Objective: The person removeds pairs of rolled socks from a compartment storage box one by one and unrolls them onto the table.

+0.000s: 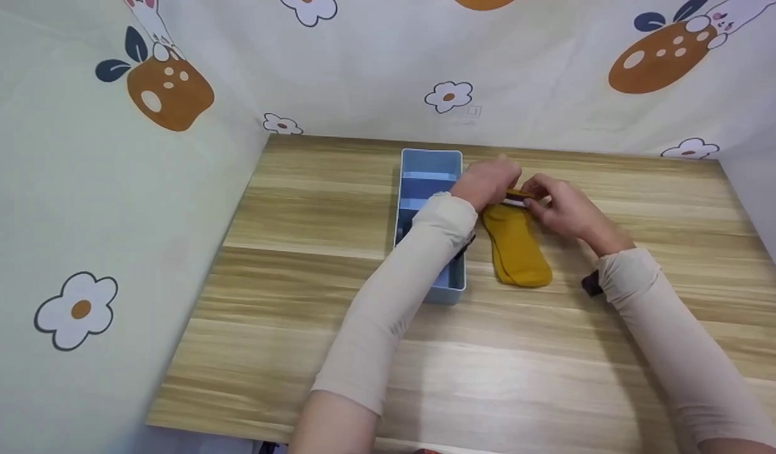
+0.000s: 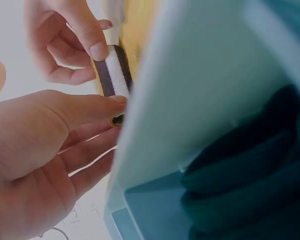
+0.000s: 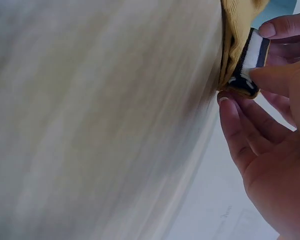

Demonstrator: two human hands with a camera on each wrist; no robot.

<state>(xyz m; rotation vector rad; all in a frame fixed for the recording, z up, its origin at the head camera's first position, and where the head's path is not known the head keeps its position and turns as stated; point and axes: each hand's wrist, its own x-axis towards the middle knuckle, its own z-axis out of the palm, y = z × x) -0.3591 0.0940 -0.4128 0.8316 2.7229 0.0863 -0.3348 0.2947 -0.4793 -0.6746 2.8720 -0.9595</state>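
A pair of yellow socks [image 1: 519, 249], one laid over the other, lies flat on the table with the cuff end away from me. My left hand [image 1: 488, 181] pinches one side of the cuff between thumb and fingers. At the opposite side, my right hand [image 1: 570, 205] pinches it too. The cuff [image 3: 252, 55], dark with a white stripe, is folded over between the two hands in the right wrist view. In the left wrist view, the left thumb presses on the striped band [image 2: 115, 72] near the box wall.
A long blue divided box [image 1: 432, 165] stands just left of the socks, partly covered by my left forearm. Dark folded fabric [image 2: 240, 165] fills one compartment. The wooden table [image 1: 312, 315] meets a patterned curtain [image 1: 375, 75] at the back and left.
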